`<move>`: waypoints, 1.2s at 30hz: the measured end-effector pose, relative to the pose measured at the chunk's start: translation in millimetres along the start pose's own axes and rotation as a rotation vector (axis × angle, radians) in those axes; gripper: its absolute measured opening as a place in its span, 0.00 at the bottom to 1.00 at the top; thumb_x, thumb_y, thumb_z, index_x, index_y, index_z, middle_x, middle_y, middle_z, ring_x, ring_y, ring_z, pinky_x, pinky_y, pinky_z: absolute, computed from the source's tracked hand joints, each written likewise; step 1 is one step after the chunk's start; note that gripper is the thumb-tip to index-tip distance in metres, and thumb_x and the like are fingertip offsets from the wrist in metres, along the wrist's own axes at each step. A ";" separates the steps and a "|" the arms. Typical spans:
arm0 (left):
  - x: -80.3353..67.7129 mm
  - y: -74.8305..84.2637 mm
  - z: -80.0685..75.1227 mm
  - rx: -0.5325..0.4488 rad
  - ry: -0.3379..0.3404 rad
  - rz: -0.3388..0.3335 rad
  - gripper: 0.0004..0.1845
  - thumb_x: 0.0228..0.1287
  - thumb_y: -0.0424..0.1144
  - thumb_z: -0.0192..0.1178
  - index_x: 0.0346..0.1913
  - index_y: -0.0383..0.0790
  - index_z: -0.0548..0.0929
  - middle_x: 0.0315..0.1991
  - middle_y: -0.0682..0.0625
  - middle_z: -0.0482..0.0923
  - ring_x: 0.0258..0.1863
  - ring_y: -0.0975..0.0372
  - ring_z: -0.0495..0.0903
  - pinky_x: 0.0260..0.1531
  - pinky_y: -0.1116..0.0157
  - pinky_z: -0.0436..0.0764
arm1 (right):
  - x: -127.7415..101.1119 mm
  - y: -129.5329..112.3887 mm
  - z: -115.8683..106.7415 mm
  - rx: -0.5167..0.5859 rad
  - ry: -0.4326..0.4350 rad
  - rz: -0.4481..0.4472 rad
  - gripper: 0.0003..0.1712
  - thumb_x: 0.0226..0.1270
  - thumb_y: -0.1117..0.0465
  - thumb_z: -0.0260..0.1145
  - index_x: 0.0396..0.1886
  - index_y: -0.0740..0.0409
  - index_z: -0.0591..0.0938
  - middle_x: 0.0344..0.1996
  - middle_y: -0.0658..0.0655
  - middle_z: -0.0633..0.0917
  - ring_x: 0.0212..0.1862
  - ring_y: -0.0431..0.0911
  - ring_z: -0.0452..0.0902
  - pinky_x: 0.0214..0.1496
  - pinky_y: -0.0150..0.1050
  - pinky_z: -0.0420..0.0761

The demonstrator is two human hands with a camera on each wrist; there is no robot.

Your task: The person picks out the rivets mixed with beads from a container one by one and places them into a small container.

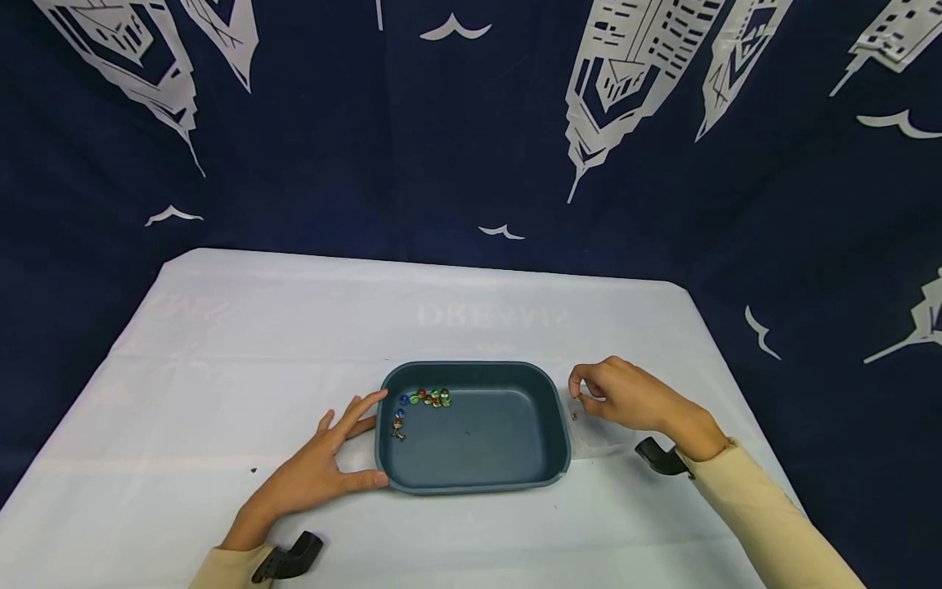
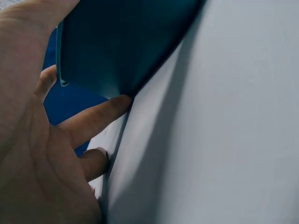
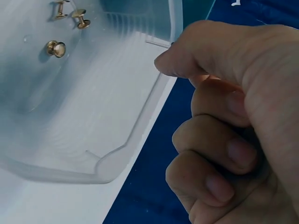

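Note:
A blue-grey tray (image 1: 508,446) sits mid-table. Several glass marbles (image 1: 423,394) lie in a bent line at its left side, with small brass studs (image 1: 398,434) below them. My left hand (image 1: 316,466) steadies the tray's left end with spread, fairly straight fingers, the thumb at its front corner. To the right, my right hand (image 1: 625,397) is over the far left corner of a clear plastic container (image 3: 107,121), thumb and index finger pinched together. A tiny speck shows between these fingertips, apparently a stud, mostly hidden. Double-headed brass studs (image 3: 56,48) lie in the clear container.
White cloth (image 1: 294,327) covers the table, and a dark blue printed curtain (image 1: 441,147) hangs behind it. A dark speck (image 1: 253,469) lies on the cloth left of the left hand. Black wrist mounts (image 1: 290,558) sit at both sleeves.

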State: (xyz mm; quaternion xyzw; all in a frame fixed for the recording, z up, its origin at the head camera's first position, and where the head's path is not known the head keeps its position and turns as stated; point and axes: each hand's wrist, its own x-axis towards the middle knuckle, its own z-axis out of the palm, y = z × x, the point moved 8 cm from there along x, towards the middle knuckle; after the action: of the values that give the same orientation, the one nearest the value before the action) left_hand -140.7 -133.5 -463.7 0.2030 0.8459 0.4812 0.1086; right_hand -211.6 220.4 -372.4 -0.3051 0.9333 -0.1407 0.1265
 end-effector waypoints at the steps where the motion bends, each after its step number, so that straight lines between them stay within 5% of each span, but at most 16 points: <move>1: 0.6 0.3 0.1 0.001 0.001 0.002 0.55 0.54 0.56 0.75 0.79 0.67 0.51 0.67 0.44 0.76 0.79 0.39 0.42 0.71 0.31 0.30 | -0.7 1.1 0.2 -0.002 0.001 0.004 0.11 0.60 0.71 0.67 0.35 0.49 0.83 0.16 0.41 0.64 0.21 0.33 0.57 0.25 0.29 0.62; 19: 2.7 0.6 -0.9 0.003 -0.001 0.008 0.55 0.53 0.55 0.75 0.79 0.66 0.51 0.67 0.44 0.75 0.80 0.39 0.42 0.71 0.31 0.30 | -8.2 8.0 -2.9 -0.002 0.006 0.008 0.11 0.62 0.73 0.64 0.39 0.54 0.84 0.16 0.40 0.66 0.20 0.32 0.59 0.25 0.29 0.65; 36: 1.7 2.3 0.6 -0.002 -0.001 0.008 0.54 0.54 0.55 0.75 0.79 0.66 0.51 0.67 0.44 0.76 0.79 0.38 0.42 0.70 0.30 0.29 | 6.7 -13.1 -6.2 -0.050 0.012 -0.022 0.09 0.64 0.66 0.67 0.42 0.51 0.85 0.16 0.40 0.65 0.21 0.33 0.57 0.25 0.29 0.62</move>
State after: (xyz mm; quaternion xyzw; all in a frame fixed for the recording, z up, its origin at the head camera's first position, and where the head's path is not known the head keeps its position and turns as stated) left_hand -141.5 -131.2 -462.0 0.2066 0.8444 0.4824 0.1074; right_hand -211.8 207.3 -363.2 -0.3178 0.9338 -0.1204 0.1116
